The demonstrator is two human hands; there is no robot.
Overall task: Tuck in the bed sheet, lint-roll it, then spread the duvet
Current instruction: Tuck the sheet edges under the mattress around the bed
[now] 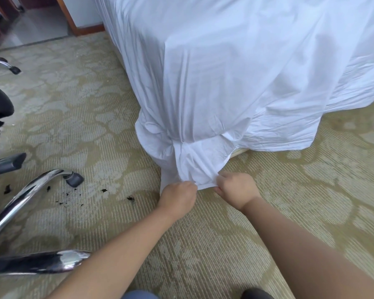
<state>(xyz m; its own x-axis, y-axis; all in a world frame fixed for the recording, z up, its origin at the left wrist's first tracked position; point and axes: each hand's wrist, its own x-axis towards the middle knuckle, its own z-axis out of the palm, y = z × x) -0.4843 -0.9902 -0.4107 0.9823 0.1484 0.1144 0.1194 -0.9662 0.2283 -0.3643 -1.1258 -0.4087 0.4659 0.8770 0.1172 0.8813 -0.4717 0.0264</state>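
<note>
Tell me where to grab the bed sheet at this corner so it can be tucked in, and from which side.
Grip the bed sheet at its loose bottom hem, where it bunches below the bed corner near the carpet. Come from the front, low down, one hand on each side of the bunch. The left hand and right hand already pinch it there, which should suit pulling it taut.

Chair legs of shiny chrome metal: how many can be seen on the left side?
3, maybe more hidden. One chrome chair leg lies at the upper left; one crosses the middle left, ending in a dark caster; one lies at the lower left by the left forearm.
</note>
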